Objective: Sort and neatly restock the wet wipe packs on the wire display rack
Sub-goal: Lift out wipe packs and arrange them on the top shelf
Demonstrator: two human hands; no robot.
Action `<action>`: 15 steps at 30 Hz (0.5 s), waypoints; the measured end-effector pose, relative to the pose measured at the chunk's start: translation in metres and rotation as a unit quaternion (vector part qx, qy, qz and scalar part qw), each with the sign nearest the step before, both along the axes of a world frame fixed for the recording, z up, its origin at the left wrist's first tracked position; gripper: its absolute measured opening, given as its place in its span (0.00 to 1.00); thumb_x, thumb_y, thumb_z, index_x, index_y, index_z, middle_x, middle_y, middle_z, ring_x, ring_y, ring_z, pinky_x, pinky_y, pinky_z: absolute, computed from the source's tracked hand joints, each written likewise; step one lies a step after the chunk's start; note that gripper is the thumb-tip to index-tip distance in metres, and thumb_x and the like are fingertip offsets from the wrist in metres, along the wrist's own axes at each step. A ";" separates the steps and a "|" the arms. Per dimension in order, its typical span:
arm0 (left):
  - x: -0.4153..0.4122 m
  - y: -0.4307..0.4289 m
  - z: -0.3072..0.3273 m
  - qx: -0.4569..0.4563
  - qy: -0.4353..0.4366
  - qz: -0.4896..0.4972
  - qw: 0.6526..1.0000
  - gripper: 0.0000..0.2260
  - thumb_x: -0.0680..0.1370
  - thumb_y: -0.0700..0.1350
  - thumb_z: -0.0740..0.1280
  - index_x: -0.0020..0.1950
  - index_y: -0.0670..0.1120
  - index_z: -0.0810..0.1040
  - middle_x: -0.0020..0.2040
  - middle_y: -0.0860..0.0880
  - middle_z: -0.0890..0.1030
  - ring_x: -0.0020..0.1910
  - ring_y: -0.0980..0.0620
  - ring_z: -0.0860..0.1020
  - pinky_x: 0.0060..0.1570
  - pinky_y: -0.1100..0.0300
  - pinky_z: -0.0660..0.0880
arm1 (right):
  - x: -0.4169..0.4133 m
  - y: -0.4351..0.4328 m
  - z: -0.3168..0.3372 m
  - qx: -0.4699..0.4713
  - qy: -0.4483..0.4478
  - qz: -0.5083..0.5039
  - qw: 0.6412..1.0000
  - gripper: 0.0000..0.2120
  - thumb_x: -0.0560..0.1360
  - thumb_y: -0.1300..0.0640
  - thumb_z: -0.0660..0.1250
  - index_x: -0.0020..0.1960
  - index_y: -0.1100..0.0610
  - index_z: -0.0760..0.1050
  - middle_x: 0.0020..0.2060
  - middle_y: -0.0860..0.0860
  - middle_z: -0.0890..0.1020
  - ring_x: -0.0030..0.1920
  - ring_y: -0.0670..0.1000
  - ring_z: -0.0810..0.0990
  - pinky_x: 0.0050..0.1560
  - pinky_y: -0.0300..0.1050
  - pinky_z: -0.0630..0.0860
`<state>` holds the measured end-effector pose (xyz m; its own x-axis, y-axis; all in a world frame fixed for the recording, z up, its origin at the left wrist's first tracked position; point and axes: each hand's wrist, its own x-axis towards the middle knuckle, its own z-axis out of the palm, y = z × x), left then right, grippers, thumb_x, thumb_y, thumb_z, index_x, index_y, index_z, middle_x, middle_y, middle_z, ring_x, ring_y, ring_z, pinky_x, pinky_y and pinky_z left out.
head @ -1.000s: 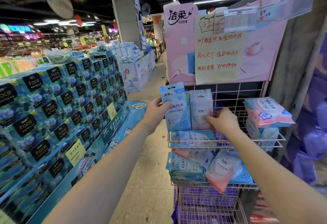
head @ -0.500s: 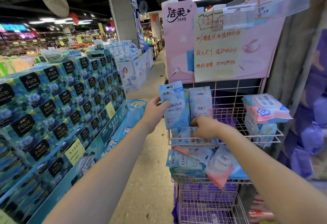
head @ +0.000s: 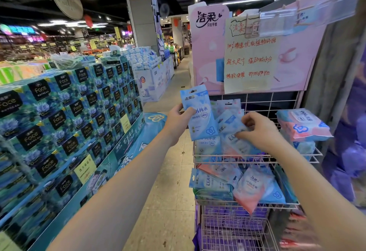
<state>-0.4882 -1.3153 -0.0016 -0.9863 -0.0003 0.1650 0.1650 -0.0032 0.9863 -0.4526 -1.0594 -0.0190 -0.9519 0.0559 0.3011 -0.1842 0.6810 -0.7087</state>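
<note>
My left hand (head: pixel 178 120) holds a light blue wet wipe pack (head: pixel 200 115) upright at the left front of the pink wire display rack (head: pixel 255 156). My right hand (head: pixel 259 129) pinches another small blue pack (head: pixel 229 124), tilted, just above the top basket. More blue and pink packs stand behind and lie below these two in that basket. The middle basket (head: pixel 247 204) holds a loose heap of blue and pink packs (head: pixel 249 189). Two thick pink and blue packs (head: pixel 301 124) are stacked at the top basket's right end.
A pink brand sign with a handwritten notice (head: pixel 249 54) stands above the rack. A tall stack of dark blue tissue boxes (head: pixel 69 116) lines the left side of the tiled aisle (head: pixel 172 171). The lower baskets (head: pixel 233 229) hold purple packs. A grey wall panel (head: pixel 332 72) borders the rack's right.
My right hand dipped into the top basket, then rose with a small blue pack pinched in its fingers. My left hand kept its pack at about the same spot.
</note>
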 end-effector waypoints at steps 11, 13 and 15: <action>0.002 0.044 -0.002 -0.054 -0.005 -0.068 0.996 0.07 0.81 0.39 0.68 0.55 0.50 0.79 0.47 0.50 0.85 0.41 0.54 0.85 0.40 0.59 0.81 | 0.006 0.004 0.015 -0.286 -0.006 0.019 0.958 0.16 0.70 0.60 0.79 0.53 0.56 0.77 0.50 0.52 0.85 0.52 0.55 0.86 0.52 0.57 0.83; 0.006 0.060 0.000 -0.050 -0.022 -0.081 0.995 0.06 0.80 0.40 0.65 0.54 0.49 0.78 0.48 0.49 0.84 0.46 0.50 0.83 0.48 0.54 0.80 | 0.002 0.004 0.016 -0.253 -0.012 0.003 0.967 0.15 0.69 0.57 0.80 0.51 0.55 0.78 0.49 0.52 0.85 0.51 0.55 0.85 0.52 0.60 0.83; 0.006 0.073 -0.002 -0.054 -0.035 -0.109 0.992 0.11 0.75 0.44 0.66 0.57 0.49 0.78 0.53 0.49 0.84 0.53 0.47 0.83 0.56 0.50 0.80 | 0.000 0.007 0.019 -0.214 -0.016 -0.003 0.977 0.16 0.68 0.55 0.81 0.51 0.54 0.77 0.49 0.50 0.85 0.50 0.53 0.85 0.51 0.60 0.84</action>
